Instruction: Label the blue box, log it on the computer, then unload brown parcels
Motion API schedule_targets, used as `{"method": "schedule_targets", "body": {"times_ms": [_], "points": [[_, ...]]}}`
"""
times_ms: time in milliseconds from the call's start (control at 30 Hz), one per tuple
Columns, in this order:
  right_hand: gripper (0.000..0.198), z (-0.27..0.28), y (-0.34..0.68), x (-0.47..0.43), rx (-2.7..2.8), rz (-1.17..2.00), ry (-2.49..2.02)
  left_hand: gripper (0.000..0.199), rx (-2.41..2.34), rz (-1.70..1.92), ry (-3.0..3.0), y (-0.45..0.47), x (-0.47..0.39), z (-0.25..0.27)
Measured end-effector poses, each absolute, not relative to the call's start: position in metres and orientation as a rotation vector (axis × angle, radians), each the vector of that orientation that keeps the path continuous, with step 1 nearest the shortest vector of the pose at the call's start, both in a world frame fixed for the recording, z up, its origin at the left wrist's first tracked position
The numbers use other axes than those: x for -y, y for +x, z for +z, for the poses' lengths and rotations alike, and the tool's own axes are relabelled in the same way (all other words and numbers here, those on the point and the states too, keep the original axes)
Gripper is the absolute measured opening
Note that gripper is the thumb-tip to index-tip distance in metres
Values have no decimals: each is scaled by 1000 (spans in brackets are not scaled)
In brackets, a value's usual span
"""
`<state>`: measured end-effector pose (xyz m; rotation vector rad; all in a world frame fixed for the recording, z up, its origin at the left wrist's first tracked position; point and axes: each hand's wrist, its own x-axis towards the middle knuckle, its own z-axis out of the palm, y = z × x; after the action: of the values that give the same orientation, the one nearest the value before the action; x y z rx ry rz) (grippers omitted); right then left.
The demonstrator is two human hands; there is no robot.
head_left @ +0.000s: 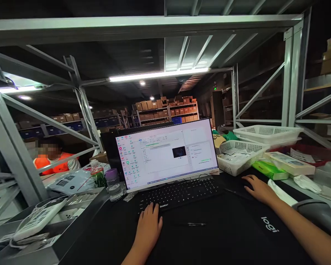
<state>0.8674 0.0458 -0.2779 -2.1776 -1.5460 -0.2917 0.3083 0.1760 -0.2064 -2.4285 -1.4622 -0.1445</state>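
My left hand (149, 222) rests at the lower left edge of a black keyboard (182, 193), with its fingers stretched out over the keys. To the right of the keyboard, my right hand (257, 188) lies low over the black desk mat (223, 235), fingers apart and slightly bent. Whether a dark object lies under that hand I cannot make out against the black mat. Behind the keyboard stands a lit monitor (165, 158) showing desktop icons and open windows. A thin dark pen-like item (196, 224) lies on the mat between my hands.
At left are an open grey box (53, 244) with cables, a purple-capped bottle (114, 186) and a person in an orange vest (56, 162). White baskets (235, 165), a green packet (270, 170) and a grey scanner-like device (317, 213) sit at right. Metal shelving frames the desk.
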Motion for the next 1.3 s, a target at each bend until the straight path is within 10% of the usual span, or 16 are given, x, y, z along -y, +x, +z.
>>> {"method": "schedule_targets", "body": {"times_ms": [1300], "points": [[49, -250, 853, -36, 1503, -228, -2250, 53, 1501, -89, -2406, 309, -178, -209]]}}
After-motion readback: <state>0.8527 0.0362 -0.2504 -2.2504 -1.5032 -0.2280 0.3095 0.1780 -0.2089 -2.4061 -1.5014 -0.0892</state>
